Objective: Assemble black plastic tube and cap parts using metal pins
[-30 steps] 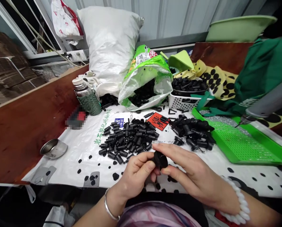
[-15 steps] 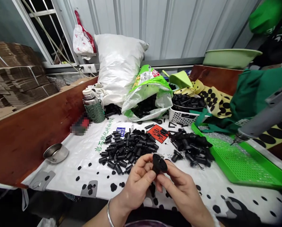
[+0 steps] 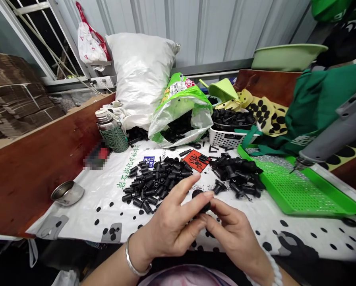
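My right hand (image 3: 236, 228) grips a black plastic part with a round disc head (image 3: 197, 193), pinching it from the right side. Against its other side are the thumb and middle finger of my left hand (image 3: 175, 220), while the index finger is raised off it. My fingers cover most of the part, including its stem. Just beyond my left hand spreads a heap of short black cylinders (image 3: 158, 182). To the upper right of my hands lies a second pile of black flanged parts (image 3: 237, 172), some with round heads.
A green perforated tray (image 3: 297, 198) stands at right under a grey power screwdriver (image 3: 329, 135). Behind are a white basket (image 3: 225, 138) of black parts, an opened green-and-white bag (image 3: 180, 107) and a white sack (image 3: 142, 71). A metal cup (image 3: 67, 193) and thermos (image 3: 112, 133) stand left.
My left index finger has lifted and my left hand has turned over the part, which is now mostly covered. The view has shifted slightly, so the table contents appear higher and further left.
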The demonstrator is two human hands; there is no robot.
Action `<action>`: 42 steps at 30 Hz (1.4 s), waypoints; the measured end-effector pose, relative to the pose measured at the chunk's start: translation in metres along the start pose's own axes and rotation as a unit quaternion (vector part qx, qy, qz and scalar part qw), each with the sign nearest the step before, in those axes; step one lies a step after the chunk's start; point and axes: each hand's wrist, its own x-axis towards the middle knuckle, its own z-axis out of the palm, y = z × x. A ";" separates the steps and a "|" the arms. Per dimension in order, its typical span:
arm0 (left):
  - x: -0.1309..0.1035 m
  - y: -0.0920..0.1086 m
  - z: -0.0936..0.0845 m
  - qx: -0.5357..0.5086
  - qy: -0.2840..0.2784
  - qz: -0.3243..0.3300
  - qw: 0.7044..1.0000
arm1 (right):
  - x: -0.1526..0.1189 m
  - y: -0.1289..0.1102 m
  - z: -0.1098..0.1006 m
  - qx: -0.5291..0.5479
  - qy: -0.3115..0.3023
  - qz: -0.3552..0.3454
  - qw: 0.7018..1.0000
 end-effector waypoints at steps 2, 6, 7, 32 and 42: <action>0.003 -0.001 0.002 0.005 -0.023 0.017 1.000 | -0.002 0.000 0.001 -0.003 0.011 -0.016 1.000; -0.003 -0.002 0.008 0.032 -0.011 0.056 0.998 | -0.008 0.007 0.001 -0.017 0.047 -0.056 0.997; -0.005 -0.001 0.008 0.040 -0.009 0.062 0.997 | -0.009 0.009 0.001 -0.022 0.056 -0.069 0.996; -0.017 0.022 0.015 -0.032 0.075 -0.038 0.996 | -0.028 0.016 0.010 0.005 0.065 -0.043 0.997; -0.026 0.020 0.033 -0.052 0.106 -0.082 0.990 | -0.032 0.020 0.017 -0.048 0.122 -0.072 0.989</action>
